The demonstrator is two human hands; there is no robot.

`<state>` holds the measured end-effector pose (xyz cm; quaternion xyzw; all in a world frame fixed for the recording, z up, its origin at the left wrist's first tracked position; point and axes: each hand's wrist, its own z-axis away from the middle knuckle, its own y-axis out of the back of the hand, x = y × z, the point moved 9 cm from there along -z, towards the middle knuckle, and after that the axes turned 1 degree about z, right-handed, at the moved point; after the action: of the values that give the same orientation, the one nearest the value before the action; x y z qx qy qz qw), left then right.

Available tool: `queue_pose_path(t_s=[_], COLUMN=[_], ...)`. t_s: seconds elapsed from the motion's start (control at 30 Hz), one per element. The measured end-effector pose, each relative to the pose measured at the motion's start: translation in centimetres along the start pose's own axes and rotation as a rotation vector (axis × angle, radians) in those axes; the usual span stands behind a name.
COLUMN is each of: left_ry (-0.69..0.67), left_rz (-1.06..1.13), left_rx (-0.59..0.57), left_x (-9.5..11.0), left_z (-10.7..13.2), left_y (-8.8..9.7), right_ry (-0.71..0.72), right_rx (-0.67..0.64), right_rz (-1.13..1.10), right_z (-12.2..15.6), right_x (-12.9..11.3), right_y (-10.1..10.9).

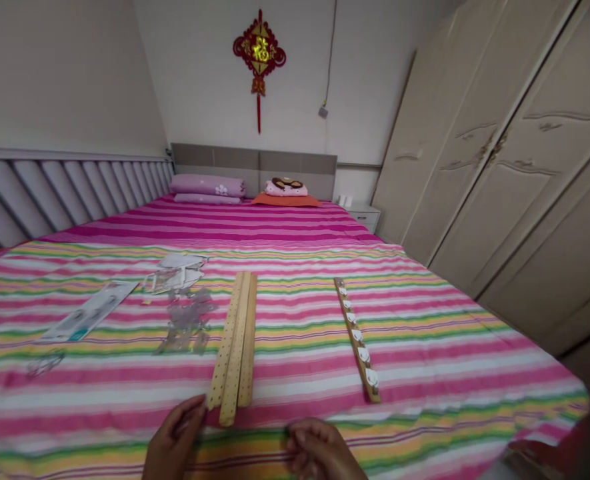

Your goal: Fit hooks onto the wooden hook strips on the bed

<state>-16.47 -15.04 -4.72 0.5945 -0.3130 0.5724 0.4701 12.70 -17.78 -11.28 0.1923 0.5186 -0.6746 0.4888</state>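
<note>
Three pale wooden strips (237, 347) with rows of small holes lie side by side on the striped bedspread. At the near left corner of these strips, the thumb and forefinger of my left hand (175, 437) come together in a pinch on the leftmost one's end. My right hand (322, 448) is held low, to the right of the strips, its fingers curled in; whatever they may hold is hidden. Farther right lies a narrow wooden strip with white hooks (357, 337) in a row along it, apart from both hands.
Left of the strips lie a pile of clear plastic pieces (187, 320), crumpled packaging (177, 272), a flat hook package (89, 312) and thin metal rings (46, 362). Folded bedding (207, 187) rests by the headboard (215, 160). A wardrobe (499, 153) stands right; a slatted rail (69, 190) runs left.
</note>
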Motion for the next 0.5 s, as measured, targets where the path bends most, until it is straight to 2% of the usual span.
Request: queue_pose_path(t_s=[0.13, 0.23, 0.37, 0.5], left_ry=[-0.040, -0.050, -0.070, -0.064], left_rz=[0.040, 0.056, 0.099, 0.148], left_rx=[0.008, 0.031, -0.001, -0.027], left_x=[0.1, -0.6, -2.0, -3.0], left_z=[0.3, 0.3, 0.0, -0.3], left_y=[-0.5, -0.5, -1.1, -1.9], right_ry=[-0.033, -0.009, 0.005, 0.018], right_rx=[-0.119, -0.125, -0.111, -0.042], right_rz=[0.096, 0.075, 0.050, 0.065], right_z=[-2.4, -3.6, -5.1, -6.3], right_x=[0.7, 0.5, 0.7, 1.0], right_y=[-6.1, -8.7, -10.0, -9.6])
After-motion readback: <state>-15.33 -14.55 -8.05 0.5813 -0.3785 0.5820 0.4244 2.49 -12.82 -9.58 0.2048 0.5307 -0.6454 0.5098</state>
